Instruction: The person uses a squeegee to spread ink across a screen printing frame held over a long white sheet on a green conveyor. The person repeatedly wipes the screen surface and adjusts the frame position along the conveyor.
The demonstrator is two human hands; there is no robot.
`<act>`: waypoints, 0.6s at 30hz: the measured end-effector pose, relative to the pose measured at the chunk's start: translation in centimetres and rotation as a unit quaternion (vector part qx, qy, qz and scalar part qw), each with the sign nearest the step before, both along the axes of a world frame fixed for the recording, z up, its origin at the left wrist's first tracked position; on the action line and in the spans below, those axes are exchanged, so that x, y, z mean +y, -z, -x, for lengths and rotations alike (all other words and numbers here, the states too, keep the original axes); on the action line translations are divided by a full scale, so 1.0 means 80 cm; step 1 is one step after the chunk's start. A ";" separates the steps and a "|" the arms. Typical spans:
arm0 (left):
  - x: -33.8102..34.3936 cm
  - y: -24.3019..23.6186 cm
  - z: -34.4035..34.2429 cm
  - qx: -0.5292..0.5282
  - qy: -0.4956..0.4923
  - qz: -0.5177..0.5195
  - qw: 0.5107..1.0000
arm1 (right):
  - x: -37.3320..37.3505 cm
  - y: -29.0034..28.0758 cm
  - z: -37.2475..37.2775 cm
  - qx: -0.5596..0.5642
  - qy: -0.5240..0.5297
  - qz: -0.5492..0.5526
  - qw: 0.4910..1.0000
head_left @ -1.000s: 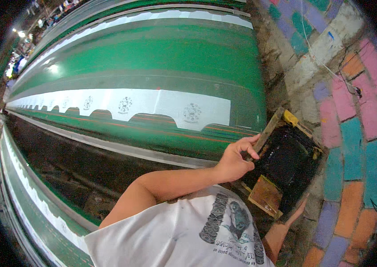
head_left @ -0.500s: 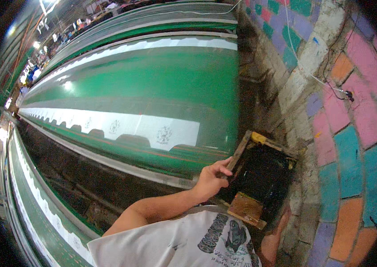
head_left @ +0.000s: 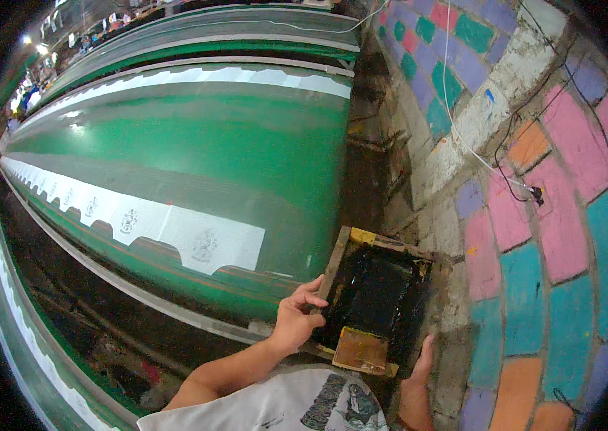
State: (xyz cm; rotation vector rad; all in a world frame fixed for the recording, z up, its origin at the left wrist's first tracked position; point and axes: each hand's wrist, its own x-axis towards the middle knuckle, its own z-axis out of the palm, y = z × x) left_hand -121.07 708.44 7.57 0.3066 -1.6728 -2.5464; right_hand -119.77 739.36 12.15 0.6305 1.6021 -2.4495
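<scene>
In front of my body I hold a screen printing frame (head_left: 332, 269), a wooden rectangle with black ink smeared over its mesh. A wooden squeegee (head_left: 361, 350) rests inside it, at the end nearest me. My left hand (head_left: 298, 314) grips the frame's left side, its fingers and thumb bent at the wood. Along the lower right side, my right hand (head_left: 419, 370) supports the frame; one digit points up beside the edge and the other fingers are hidden. To the left, white fabric pieces (head_left: 240, 241) with dark printed emblems lie in a row along a green printing table (head_left: 296, 165).
A brick wall (head_left: 512, 251) painted in pink, teal, orange and purple rises close on my right. A white cable (head_left: 455, 129) hangs down it to a black plug (head_left: 536, 194). Another long table (head_left: 3, 309) with white fabric runs along the left, across a dark gap.
The view has turned somewhat to the right, so table and wall sit farther left. The frame stays in my hands and shows more fully. More of my right hand has come into sight.
</scene>
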 end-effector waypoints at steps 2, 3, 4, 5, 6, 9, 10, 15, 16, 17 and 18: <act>0.014 0.006 0.020 0.009 -0.027 0.032 0.999 | 0.010 0.001 0.032 -0.008 -0.004 0.017 1.000; 0.025 0.010 0.026 0.009 -0.035 0.047 0.998 | 0.019 -0.001 0.042 -0.017 -0.001 0.024 1.000; 0.040 0.008 0.035 0.003 -0.047 0.039 0.998 | 0.041 0.016 0.059 -0.034 0.008 0.002 0.999; 0.055 0.005 0.043 -0.003 -0.057 0.030 0.998 | 0.067 0.047 0.079 -0.051 0.016 -0.022 0.998; 0.069 0.001 0.054 -0.006 -0.069 0.025 0.997 | 0.089 0.065 0.100 -0.066 0.024 -0.041 0.997; 0.117 0.002 0.067 -0.017 -0.120 0.011 0.993 | 0.124 0.037 0.167 -0.076 -0.061 -0.173 0.980; 0.137 0.000 0.072 -0.012 -0.135 0.025 0.990 | 0.137 0.039 0.180 -0.054 -0.071 -0.181 0.979; 0.203 -0.008 0.102 0.012 -0.175 0.072 0.982 | 0.198 0.062 0.247 -0.004 -0.085 -0.156 0.984; 0.209 -0.011 0.109 0.022 -0.183 0.079 0.980 | 0.207 0.074 0.262 0.015 -0.115 -0.132 0.984; 0.211 -0.015 0.117 0.031 -0.191 0.086 0.977 | 0.214 0.086 0.279 0.034 -0.146 -0.108 0.983; 0.213 -0.020 0.125 0.026 -0.204 0.077 0.976 | 0.214 0.084 0.293 0.053 -0.176 -0.084 0.979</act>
